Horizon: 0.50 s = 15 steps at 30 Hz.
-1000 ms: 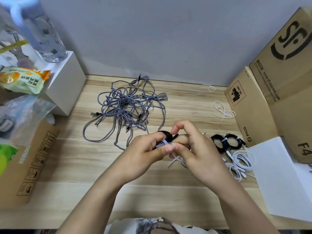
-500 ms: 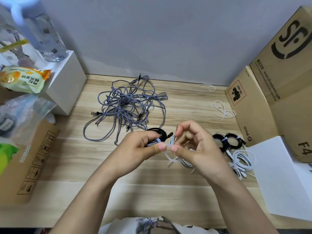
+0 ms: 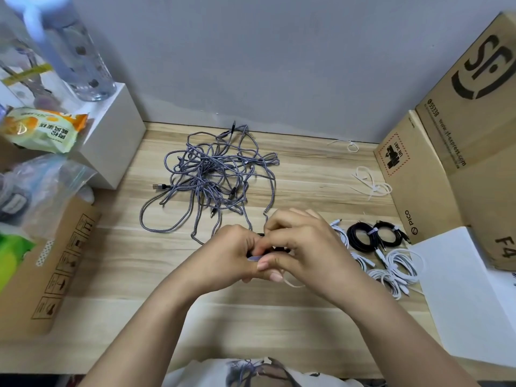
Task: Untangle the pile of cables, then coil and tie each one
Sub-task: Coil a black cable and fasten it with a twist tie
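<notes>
Both hands have closed together since the earlier frame, now hiding most of the black coiled cable (image 3: 275, 249) between them above the light wooden desk (image 3: 307, 188). Left hand (image 3: 226, 256) and right hand (image 3: 304, 247): each grip is narrow, fingers curled round the coil and its white tie (image 3: 291, 283). Behind lies the tangled grey braided cable pile (image 3: 215, 177); tied black and white coils (image 3: 382, 255) sit right.
</notes>
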Motion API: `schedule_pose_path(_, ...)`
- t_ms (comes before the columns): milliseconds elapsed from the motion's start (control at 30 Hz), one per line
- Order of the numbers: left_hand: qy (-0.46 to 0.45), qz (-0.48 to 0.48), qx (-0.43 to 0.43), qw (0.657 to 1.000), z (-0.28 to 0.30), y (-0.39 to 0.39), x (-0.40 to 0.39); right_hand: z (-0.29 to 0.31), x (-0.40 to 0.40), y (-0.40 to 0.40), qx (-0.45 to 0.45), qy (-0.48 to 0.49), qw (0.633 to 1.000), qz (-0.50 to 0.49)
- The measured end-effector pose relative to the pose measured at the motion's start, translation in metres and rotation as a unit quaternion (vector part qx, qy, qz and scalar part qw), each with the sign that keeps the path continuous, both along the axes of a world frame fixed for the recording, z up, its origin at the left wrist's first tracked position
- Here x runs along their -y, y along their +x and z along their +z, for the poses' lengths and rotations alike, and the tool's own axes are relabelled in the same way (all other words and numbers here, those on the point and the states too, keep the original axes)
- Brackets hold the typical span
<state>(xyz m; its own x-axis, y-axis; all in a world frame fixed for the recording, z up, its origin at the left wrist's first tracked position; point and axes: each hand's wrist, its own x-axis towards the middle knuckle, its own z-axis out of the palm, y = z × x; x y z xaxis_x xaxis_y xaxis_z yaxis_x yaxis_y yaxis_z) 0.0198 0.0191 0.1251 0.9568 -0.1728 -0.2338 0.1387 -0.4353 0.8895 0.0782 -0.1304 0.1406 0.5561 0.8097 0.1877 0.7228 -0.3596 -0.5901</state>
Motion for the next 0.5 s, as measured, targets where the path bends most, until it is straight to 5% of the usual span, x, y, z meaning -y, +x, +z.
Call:
schedule_pose_path(167, -0.017, -0.024, -0.003, 1.0, 0.002, -0.002, 0.002, 0.002, -0.006, -0.003, 0.071, 0.022, 0.997, 0.011)
schedule_pose_path(267, 0.104, -0.111, 0.025, 0.988, -0.001, -0.003, 0.024, 0.009, -0.019, -0.015, 0.047, 0.103, 0.993, 0.025)
schedule_pose_path(500, 0.25, -0.029, 0.246, 0.936, -0.003, 0.001, 0.045, 0.001, -0.028, -0.018, -0.019, 0.18, 0.982, -0.049)
